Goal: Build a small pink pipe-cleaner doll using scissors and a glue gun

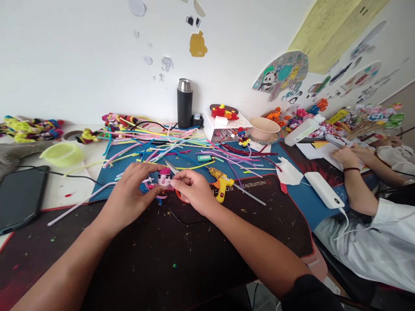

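Note:
My left hand [131, 190] and my right hand [193, 190] meet over a dark desk mat [194, 250]. Between them sits a small pipe-cleaner doll [164, 178] with a white face and pink hair. My left hand's fingers curl round the doll's left side. My right hand pinches at the doll's right side, and scissors [173, 172] with an orange handle lie under that hand, the blades pointing up-left. A yellow glue gun [221, 183] lies just right of my right hand.
Several coloured pipe cleaners [168, 147] litter a blue mat behind. A black flask [184, 103], a beige bowl [264, 128], a green basket [62, 153] and a tablet [19, 196] stand about. Another person's arms [356, 181] work at the right, by a white power bank [322, 189].

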Demonstrator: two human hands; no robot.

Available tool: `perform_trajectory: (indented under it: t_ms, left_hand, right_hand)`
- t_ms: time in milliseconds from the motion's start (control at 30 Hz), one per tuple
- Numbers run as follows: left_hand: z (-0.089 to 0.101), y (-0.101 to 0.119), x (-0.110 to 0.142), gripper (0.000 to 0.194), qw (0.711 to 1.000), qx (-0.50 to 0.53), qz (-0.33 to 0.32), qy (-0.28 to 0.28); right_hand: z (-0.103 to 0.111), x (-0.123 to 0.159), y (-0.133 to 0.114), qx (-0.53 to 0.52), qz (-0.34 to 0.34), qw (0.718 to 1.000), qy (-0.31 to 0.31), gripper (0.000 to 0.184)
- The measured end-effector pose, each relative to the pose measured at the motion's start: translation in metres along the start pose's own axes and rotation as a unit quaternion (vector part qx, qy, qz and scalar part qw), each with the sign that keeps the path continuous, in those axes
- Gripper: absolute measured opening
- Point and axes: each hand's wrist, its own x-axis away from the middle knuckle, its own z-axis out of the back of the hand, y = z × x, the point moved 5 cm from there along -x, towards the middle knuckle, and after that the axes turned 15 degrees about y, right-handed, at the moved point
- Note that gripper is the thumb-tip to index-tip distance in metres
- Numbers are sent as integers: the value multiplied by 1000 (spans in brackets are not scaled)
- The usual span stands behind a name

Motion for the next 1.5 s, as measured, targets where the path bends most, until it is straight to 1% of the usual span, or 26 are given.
perform_trajectory:
  t_ms: [300, 667, 1033, 1200, 1367, 1500]
  left_hand:
    - [1, 1, 1, 31, 1000, 4, -14, 5]
    - [1, 0, 0, 32, 1000, -2, 7, -2]
    - [0, 3, -1, 29, 1000, -6, -8, 0]
    - [0, 4, -1, 28, 1000, -4, -5, 0]
    - [0, 7, -2, 28, 1000, -10, -2, -2]
    - [0, 8, -3, 28, 1000, -12, 0, -5]
  right_hand:
    - [-2, 2, -1, -7, -20, 1000, -16, 32]
    - [-3, 3, -1, -50, -50, 997, -24, 35]
    - [-3, 2, -1, -79, -58, 995, -25, 34]
    - [-3, 3, 1, -73, -63, 995, -21, 34]
    - [-3, 3, 3, -36, -43, 998, -22, 32]
    - [-2, 3, 2, -26, -39, 999, -16, 30]
